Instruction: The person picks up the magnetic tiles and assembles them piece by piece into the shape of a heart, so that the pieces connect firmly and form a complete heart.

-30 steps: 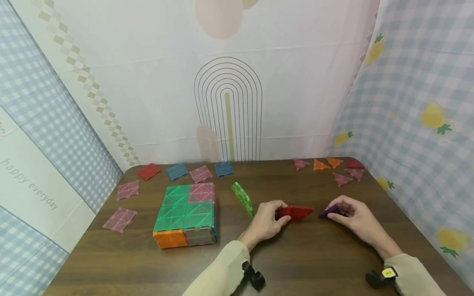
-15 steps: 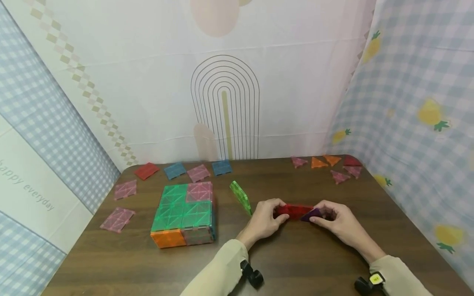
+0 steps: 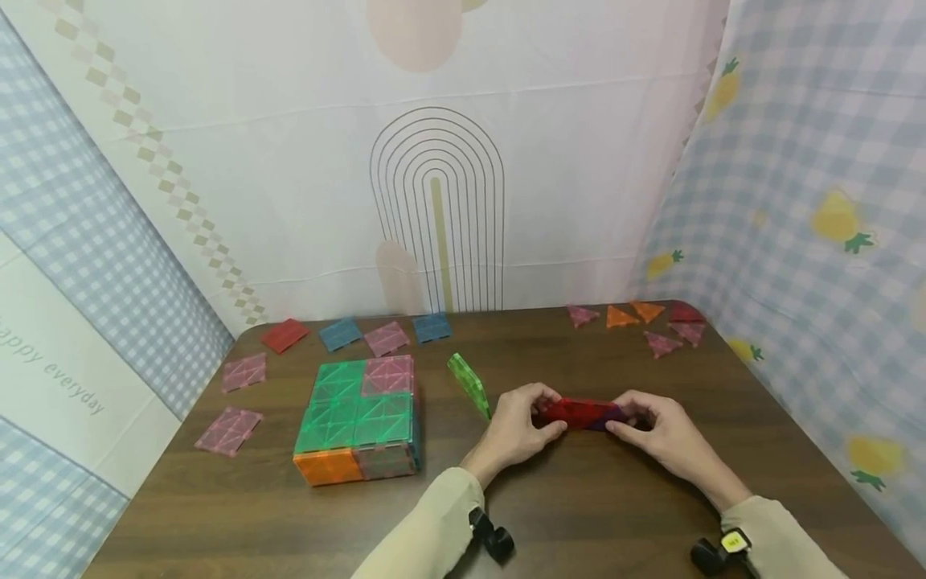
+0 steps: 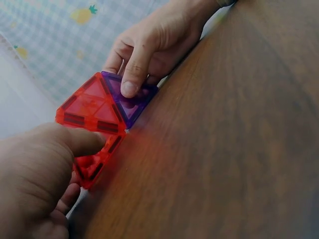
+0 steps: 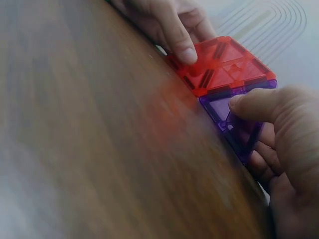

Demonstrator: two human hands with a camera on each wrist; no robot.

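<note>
Two translucent red triangular magnetic tiles [image 3: 579,413] stand on edge on the table, joined side by side. My left hand [image 3: 512,426] pinches the left red tile [image 4: 94,162] between thumb and fingers. A purple triangular magnetic tile [image 5: 241,137] is pinched by my right hand [image 3: 665,430]. Its slanted edge lies along the edge of the right red tile [image 4: 92,107], and the three tiles form one row. Both hands stay low, close to the wooden table. My fingers behind the tiles are partly hidden.
A block of magnetic tiles [image 3: 354,422], green and pink on top, stands to the left. Light green tiles [image 3: 469,384] stand on edge near my left hand. Loose square tiles [image 3: 244,372] lie at the left and back; small triangles [image 3: 620,317] lie at the back right.
My right hand has moved left with the purple tile and brought it against the red tiles, turning it into line with them. My left hand has barely moved.
</note>
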